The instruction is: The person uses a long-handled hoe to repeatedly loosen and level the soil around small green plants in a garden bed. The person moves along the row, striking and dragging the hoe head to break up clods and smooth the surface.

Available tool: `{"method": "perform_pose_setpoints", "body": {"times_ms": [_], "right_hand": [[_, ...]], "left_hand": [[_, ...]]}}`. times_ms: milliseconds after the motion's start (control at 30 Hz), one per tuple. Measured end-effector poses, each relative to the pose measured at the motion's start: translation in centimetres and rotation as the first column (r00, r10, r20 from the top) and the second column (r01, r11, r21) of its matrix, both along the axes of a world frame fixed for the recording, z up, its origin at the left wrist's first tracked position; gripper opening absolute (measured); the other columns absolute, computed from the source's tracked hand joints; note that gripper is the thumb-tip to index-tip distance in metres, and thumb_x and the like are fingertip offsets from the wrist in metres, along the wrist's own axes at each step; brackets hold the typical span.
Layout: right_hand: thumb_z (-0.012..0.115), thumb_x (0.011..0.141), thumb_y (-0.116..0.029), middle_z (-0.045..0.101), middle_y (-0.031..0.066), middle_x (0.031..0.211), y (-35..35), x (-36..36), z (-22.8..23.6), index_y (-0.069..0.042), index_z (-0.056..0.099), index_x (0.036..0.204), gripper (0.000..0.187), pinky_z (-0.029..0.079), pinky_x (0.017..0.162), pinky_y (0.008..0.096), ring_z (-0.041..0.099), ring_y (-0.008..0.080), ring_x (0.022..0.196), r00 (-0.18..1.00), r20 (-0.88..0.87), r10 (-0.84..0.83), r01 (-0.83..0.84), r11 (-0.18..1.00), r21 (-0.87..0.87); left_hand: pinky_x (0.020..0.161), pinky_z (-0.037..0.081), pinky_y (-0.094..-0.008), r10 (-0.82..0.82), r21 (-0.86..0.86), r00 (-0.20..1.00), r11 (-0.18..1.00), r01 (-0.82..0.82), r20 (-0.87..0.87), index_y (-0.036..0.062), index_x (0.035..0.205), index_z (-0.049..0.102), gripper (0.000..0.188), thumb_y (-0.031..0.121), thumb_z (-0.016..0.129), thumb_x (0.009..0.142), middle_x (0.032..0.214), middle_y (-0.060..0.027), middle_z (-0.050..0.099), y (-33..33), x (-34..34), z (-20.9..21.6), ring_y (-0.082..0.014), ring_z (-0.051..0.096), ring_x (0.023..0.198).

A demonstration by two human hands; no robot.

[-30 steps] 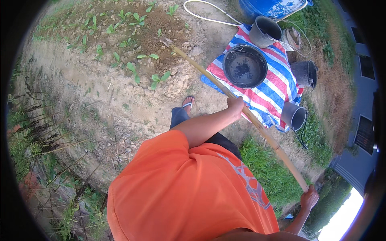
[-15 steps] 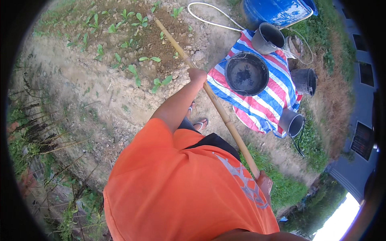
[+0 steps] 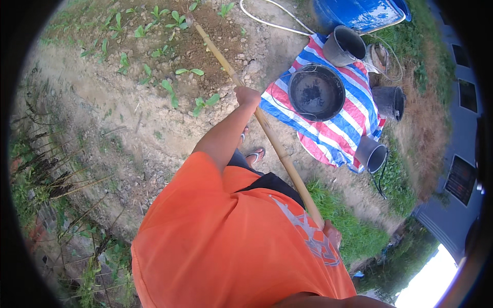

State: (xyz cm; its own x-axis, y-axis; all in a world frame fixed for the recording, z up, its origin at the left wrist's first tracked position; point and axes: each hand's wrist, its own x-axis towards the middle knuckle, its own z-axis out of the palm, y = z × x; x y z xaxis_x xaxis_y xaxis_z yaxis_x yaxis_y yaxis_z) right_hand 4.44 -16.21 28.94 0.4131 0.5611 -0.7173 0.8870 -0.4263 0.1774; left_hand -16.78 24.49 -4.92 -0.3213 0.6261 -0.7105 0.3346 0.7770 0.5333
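Left hand [image 3: 248,96]: fingers wrapped round the shaft of the bamboo pole [image 3: 267,127]. Right hand [image 3: 333,235]: closed on its near end, finger detail partly hidden. Long axis slants from the right fingers, at the body, forward and leftward through the left fist. Left hand is nearer the far tip, which lies ahead-left of its fingers, over brown soil [image 3: 221,36], beside leafy seedlings [image 3: 177,19]. Tip shape: too small to tell. Black tub [image 3: 317,92] sits right of the left fingers.

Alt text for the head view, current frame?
Left hand and right hand grip a long pole, its far end at soil beside seedlings. To the right are dark buckets on and beside a striped sheet, near a blue tub.
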Motion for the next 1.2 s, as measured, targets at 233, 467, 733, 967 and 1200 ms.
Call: {"method": "perform_pose_setpoints", "body": {"times_ms": [233,467,733,967,1200], "right_hand": [[0.069,0.073,-0.013,0.065,0.0195,0.07,-2.8,0.8,3.7,-0.007,0.053,0.086,0.021,0.052,0.059,0.0518,0.066,0.0402,0.065,1.0,0.019,-0.022,0.022,1.0,-0.012],[0.064,0.071,-0.008,0.064,0.0209,0.071,-1.7,0.5,1.8,-0.005,0.055,0.083,0.016,0.051,0.06,0.0505,0.064,0.0413,0.065,0.998,-0.011,-0.057,0.058,0.995,0.075],[0.067,0.068,-0.011,0.067,0.023,0.081,-7.5,7.9,6.8,-0.001,0.065,0.092,0.026,0.053,0.069,0.0483,0.066,0.041,0.077,0.948,-0.191,-0.254,0.228,0.962,-0.149],[0.072,0.065,-0.012,0.068,0.0215,0.079,-7.2,9.2,6.3,0.001,0.067,0.095,0.034,0.053,0.068,0.0403,0.069,0.0324,0.073,0.889,-0.23,-0.396,0.32,0.896,-0.308],[0.07,0.068,-0.013,0.067,0.0228,0.078,-4.7,5.4,1.3,0.0,0.065,0.094,0.029,0.052,0.066,0.0442,0.067,0.0362,0.073,0.855,-0.335,-0.397,0.351,0.917,-0.191]], "left_hand": [[0.086,0.052,-0.0418,0.077,-0.004,0.992,0.997,-0.078,-0.1,-0.0081,0.113,0.038,0.049,0.012,0.067,0.079,0.107,-0.0276,0.06,-7.5,2.3,0.7,-0.0382,0.064,0.099],[0.076,0.054,-0.0427,0.092,0.166,0.995,0.981,-0.095,0.025,-0.0092,0.105,0.038,0.044,0.012,0.066,0.079,0.093,-0.0296,0.062,-3.3,1.2,5.6,-0.0409,0.066,0.087],[0.08,0.054,-0.0427,-0.217,-0.075,0.976,0.973,0.219,0.024,-0.0084,0.107,0.029,0.056,0.007,0.071,0.073,0.099,-0.0304,0.059,-15.5,5.6,0.2,-0.0399,0.065,0.093],[0.069,0.055,-0.0434,-0.293,0.024,0.955,0.955,0.295,-0.044,-0.0146,0.107,0.035,0.052,0.009,0.068,0.075,0.089,-0.0266,0.063,-15.2,5.9,3.2,-0.0366,0.067,0.084],[0.08,0.052,-0.0454,-0.195,0.11,0.981,0.975,0.193,0.01,-0.0134,0.107,0.035,0.046,0.011,0.063,0.079,0.097,-0.0348,0.059,-7.9,2.3,7.0,-0.0438,0.064,0.092]]}}
